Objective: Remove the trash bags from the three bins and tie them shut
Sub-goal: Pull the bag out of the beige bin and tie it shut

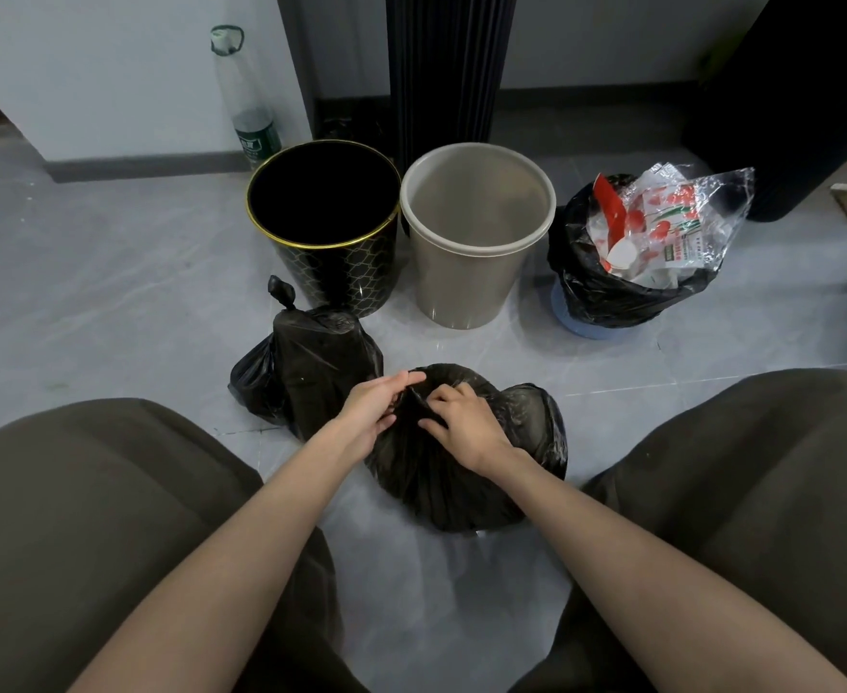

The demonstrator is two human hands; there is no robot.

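Bag 2 of 3 is being tied. The crumpled black plastic trash bag (461,472) sits on the floor on the near side of the round beige plastic bin (466,287), between the person's knees. The left hand (379,407) and the right hand (466,422) meet at its gathered mouth, each with fingers curled and pinching the loose plastic; no knot shows yet. The next move likely calls for crossing the 2 pinched ends and pulling them tight without tearing the thin film.

The beige bin is empty, as is the black hexagon-patterned bin with a gold rim (341,272) just left of it. Left and nearer lies a knotted black trash bag (321,372), finished. Right of the beige bin, a small blue bin (581,327) holds its black liner bag (591,287), open and heaped with clear red-printed plastic wrappers (661,227).
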